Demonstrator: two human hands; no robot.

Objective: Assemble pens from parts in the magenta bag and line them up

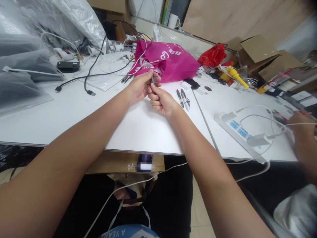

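In the head view my left hand [140, 86] and my right hand [162, 100] meet above the white table. Between their fingertips is a small, slim, dark grey piece [153, 80]; the fingers cover much of it, so its exact kind does not show. Both hands are closed on it, the right in a pinch with its other fingers curled. Just behind them lies a pink bag [177, 62] with white lettering, its opening towards my left hand. To the right of my right hand several pens [183, 99] lie side by side on the table. More dark pens [126, 78] lie left of the bag.
A black cable [91, 93] with USB plugs lies at left, beside grey plastic bags [24, 76]. On the right are a white power strip [241, 132] with plugged-in chargers, a yellow tool [235, 75], open cardboard boxes [262, 53] and another person's hand [303, 124].
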